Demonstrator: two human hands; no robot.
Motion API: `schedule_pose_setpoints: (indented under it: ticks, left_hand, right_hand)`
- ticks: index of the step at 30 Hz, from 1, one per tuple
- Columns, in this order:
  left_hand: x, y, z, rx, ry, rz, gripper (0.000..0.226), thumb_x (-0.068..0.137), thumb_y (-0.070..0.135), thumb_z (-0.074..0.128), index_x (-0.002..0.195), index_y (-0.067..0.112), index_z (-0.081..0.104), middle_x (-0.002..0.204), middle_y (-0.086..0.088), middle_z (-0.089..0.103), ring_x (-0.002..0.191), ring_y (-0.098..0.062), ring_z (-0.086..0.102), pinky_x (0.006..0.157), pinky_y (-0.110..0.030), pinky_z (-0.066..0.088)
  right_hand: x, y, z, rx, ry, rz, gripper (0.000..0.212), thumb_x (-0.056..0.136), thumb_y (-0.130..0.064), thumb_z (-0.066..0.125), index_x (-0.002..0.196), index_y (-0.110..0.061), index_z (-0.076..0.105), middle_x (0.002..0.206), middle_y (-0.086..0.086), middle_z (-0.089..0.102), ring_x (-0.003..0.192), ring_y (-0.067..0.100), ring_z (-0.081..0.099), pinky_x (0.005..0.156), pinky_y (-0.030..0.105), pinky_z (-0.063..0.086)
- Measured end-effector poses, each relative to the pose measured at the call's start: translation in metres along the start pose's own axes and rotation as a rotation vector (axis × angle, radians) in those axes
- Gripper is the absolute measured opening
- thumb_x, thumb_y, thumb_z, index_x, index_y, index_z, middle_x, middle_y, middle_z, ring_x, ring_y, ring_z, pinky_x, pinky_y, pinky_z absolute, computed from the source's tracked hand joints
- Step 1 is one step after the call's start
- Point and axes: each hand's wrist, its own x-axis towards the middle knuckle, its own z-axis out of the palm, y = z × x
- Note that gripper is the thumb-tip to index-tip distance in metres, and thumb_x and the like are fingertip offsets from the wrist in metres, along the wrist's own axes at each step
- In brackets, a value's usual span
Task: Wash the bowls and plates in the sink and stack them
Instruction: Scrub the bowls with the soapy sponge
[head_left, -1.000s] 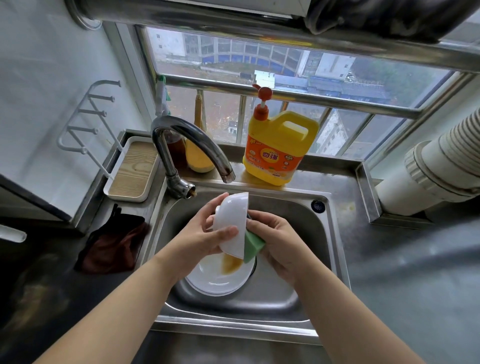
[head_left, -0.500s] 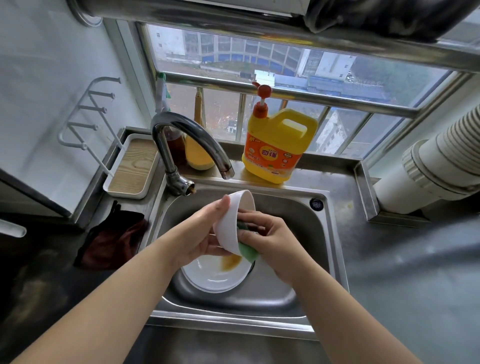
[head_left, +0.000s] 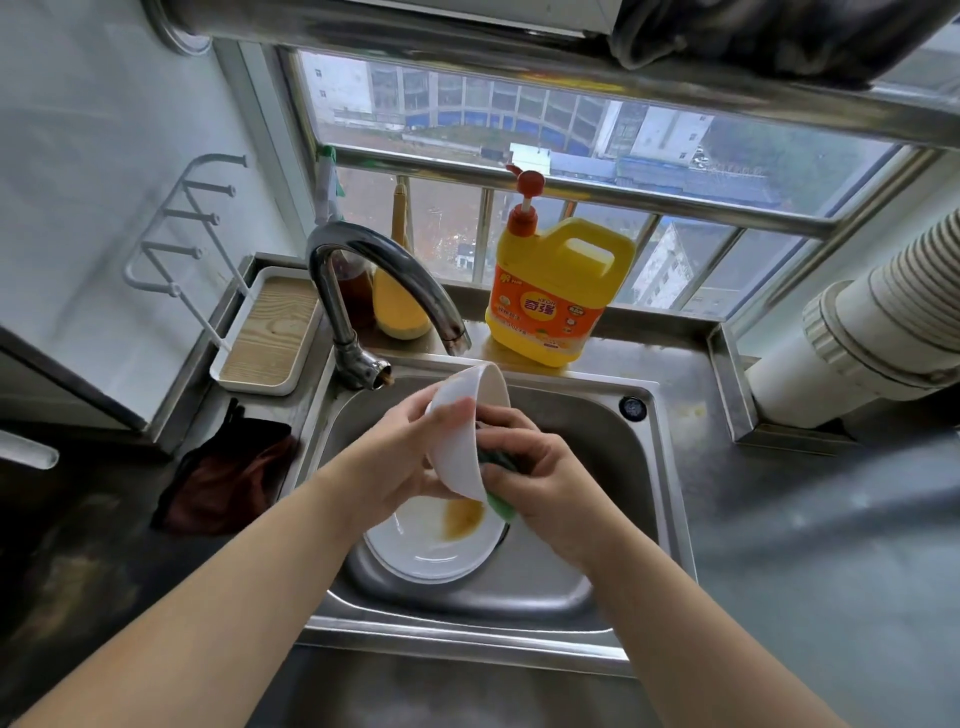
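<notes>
Over the sink (head_left: 665, 467), a white bowl (head_left: 460, 441) held on its side, mouth turned to the right, higher rim just below the tap (head_left: 384, 280) spout. Gripped by the left hand (head_left: 395, 462): thumb curled over the near outer wall, other fingers wrapped round the far side and mostly hidden. Turned further since a second ago, when the outer wall faced the camera squarely; now tilted so the rim opening shows at the top, much as half a second back. Right hand (head_left: 540, 478) curled round a green sponge (head_left: 498, 499), fingers bent and pressed together, pushing it into the bowl's mouth; only the sponge's lower edge and a dark strip showing, less of it than a second ago, when a light green corner stuck out clearly below the bowl. Both hands slightly blurred. Beneath them, flat on the sink floor, a white plate (head_left: 421, 545) smeared with a brown stain near its right rim, in the same spot as before. Behind the sink, a yellow soap jug (head_left: 561, 296) with a red pump on the ledge, unmoved. Left of the tap, a tray (head_left: 270, 332) with a wood-grain base; nearer, a dark cloth (head_left: 234, 478) lying on the table (head_left: 805, 545).
</notes>
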Motion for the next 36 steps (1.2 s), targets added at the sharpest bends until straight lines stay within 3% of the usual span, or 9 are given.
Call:
schedule_pose_setpoints:
  ticks: [4, 8, 10, 13, 21, 25, 28, 31, 36]
  left_hand:
    - [-0.001, 0.000, 0.002, 0.077, 0.006, -0.198, 0.072, 0.071, 0.061, 0.062, 0.127, 0.017, 0.054, 0.115, -0.020, 0.066, 0.096, -0.032, 0.068, 0.072, -0.044, 0.058]
    - [0.002, -0.008, -0.004, 0.025, -0.031, -0.171, 0.103, 0.048, 0.078, 0.071, 0.136, 0.030, 0.046, 0.125, -0.018, 0.061, 0.104, -0.036, 0.066, 0.075, -0.044, 0.057]
    - [0.001, -0.012, -0.007, -0.013, -0.048, -0.111, 0.102, 0.044, 0.069, 0.082, 0.135, 0.039, 0.045, 0.127, -0.015, 0.059, 0.107, -0.037, 0.065, 0.079, -0.046, 0.057]
    - [-0.001, -0.017, -0.007, -0.079, -0.008, 0.002, 0.106, 0.041, 0.048, 0.093, 0.135, 0.031, 0.048, 0.120, -0.014, 0.061, 0.109, -0.030, 0.064, 0.079, -0.044, 0.056]
    - [-0.003, -0.004, 0.001, -0.099, 0.004, -0.064, 0.081, 0.061, 0.057, 0.075, 0.127, 0.013, 0.056, 0.123, -0.026, 0.059, 0.099, -0.031, 0.066, 0.069, -0.039, 0.059]
    - [-0.002, -0.002, 0.001, -0.020, -0.013, -0.195, 0.088, 0.066, 0.070, 0.063, 0.134, 0.017, 0.049, 0.120, -0.024, 0.063, 0.105, -0.037, 0.064, 0.076, -0.040, 0.060]
    - [-0.002, -0.005, 0.003, -0.002, 0.012, -0.141, 0.109, 0.048, 0.080, 0.068, 0.139, 0.028, 0.042, 0.125, -0.020, 0.060, 0.105, -0.034, 0.066, 0.074, -0.040, 0.059]
    - [-0.005, -0.009, 0.002, -0.013, 0.052, 0.023, 0.110, 0.038, 0.065, 0.086, 0.137, 0.045, 0.042, 0.127, -0.007, 0.056, 0.106, -0.026, 0.066, 0.078, -0.043, 0.057]
    - [-0.011, -0.006, 0.005, 0.026, 0.058, 0.084, 0.099, 0.040, 0.049, 0.092, 0.130, 0.044, 0.051, 0.122, -0.016, 0.057, 0.104, -0.033, 0.064, 0.077, -0.045, 0.056]
  right_hand:
    - [-0.001, 0.000, -0.004, -0.111, 0.016, 0.057, 0.028, 0.079, -0.001, 0.070, 0.097, -0.022, 0.075, 0.124, -0.001, 0.058, 0.115, 0.018, 0.057, 0.100, 0.042, 0.047]
    - [0.002, -0.007, -0.006, 0.117, 0.085, 0.185, 0.028, 0.086, -0.002, 0.064, 0.104, -0.022, 0.072, 0.110, 0.012, 0.069, 0.101, 0.026, 0.065, 0.089, 0.038, 0.054]
    - [0.004, -0.013, -0.008, 0.241, 0.085, 0.223, 0.026, 0.086, -0.007, 0.062, 0.110, -0.012, 0.069, 0.105, 0.015, 0.069, 0.093, 0.025, 0.066, 0.082, 0.035, 0.056]
    - [0.003, -0.019, -0.009, 0.322, 0.055, 0.232, 0.033, 0.079, -0.017, 0.063, 0.111, -0.008, 0.067, 0.099, 0.014, 0.069, 0.086, 0.021, 0.065, 0.073, 0.030, 0.057]
    - [-0.002, -0.008, -0.003, -0.080, -0.004, -0.041, 0.031, 0.075, 0.002, 0.067, 0.089, -0.025, 0.075, 0.128, -0.003, 0.054, 0.121, 0.016, 0.052, 0.104, 0.044, 0.044]
    - [-0.004, -0.013, -0.003, -0.068, 0.062, 0.023, 0.032, 0.078, -0.001, 0.070, 0.088, -0.030, 0.076, 0.122, -0.006, 0.060, 0.115, 0.018, 0.057, 0.098, 0.039, 0.049]
    - [-0.005, -0.019, -0.002, 0.175, 0.097, 0.142, 0.025, 0.084, 0.000, 0.064, 0.099, -0.019, 0.072, 0.103, 0.006, 0.071, 0.093, 0.020, 0.067, 0.081, 0.030, 0.056]
    - [-0.005, -0.022, -0.001, 0.343, 0.087, 0.202, 0.030, 0.077, -0.014, 0.064, 0.106, -0.009, 0.068, 0.097, 0.012, 0.071, 0.085, 0.020, 0.066, 0.073, 0.028, 0.056]
    - [-0.007, -0.023, -0.001, 0.263, 0.031, 0.171, 0.031, 0.076, -0.020, 0.068, 0.106, -0.010, 0.069, 0.105, 0.016, 0.069, 0.093, 0.027, 0.065, 0.084, 0.038, 0.054]
